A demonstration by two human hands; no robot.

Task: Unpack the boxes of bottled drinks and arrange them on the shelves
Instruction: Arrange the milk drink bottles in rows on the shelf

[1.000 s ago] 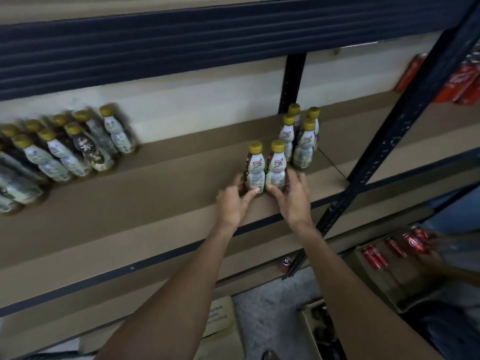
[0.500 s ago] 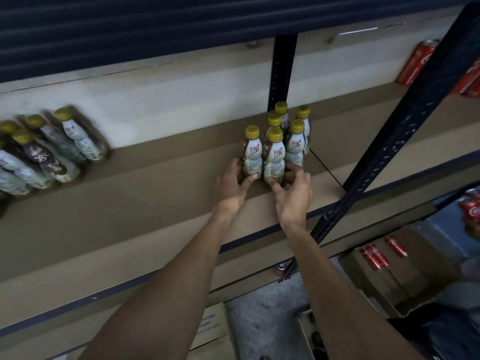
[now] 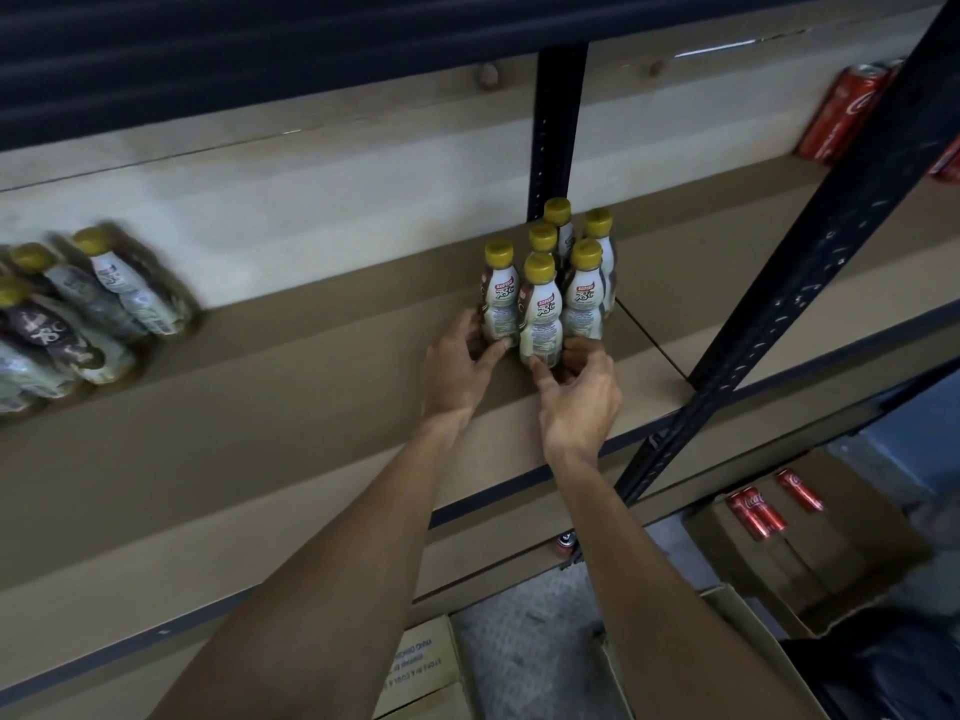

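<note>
Head view: the left hand (image 3: pixel 460 368) curls round the base of the left front bottle (image 3: pixel 500 296), while the right hand (image 3: pixel 582 397) pinches the base of the middle front bottle (image 3: pixel 541 314). Both stand upright in a tight cluster of gold-capped bottles (image 3: pixel 586 298) on the brown shelf (image 3: pixel 260 407), near the dark post (image 3: pixel 556 127). Blurred bottles (image 3: pixel 130 298) sit far left.

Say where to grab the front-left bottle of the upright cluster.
Grip the front-left bottle at its pinched waist, coming from the front-left: it stands upright, the front-middle bottle sits against its right and others stand behind, leaving those sides clear of bottles.
</note>
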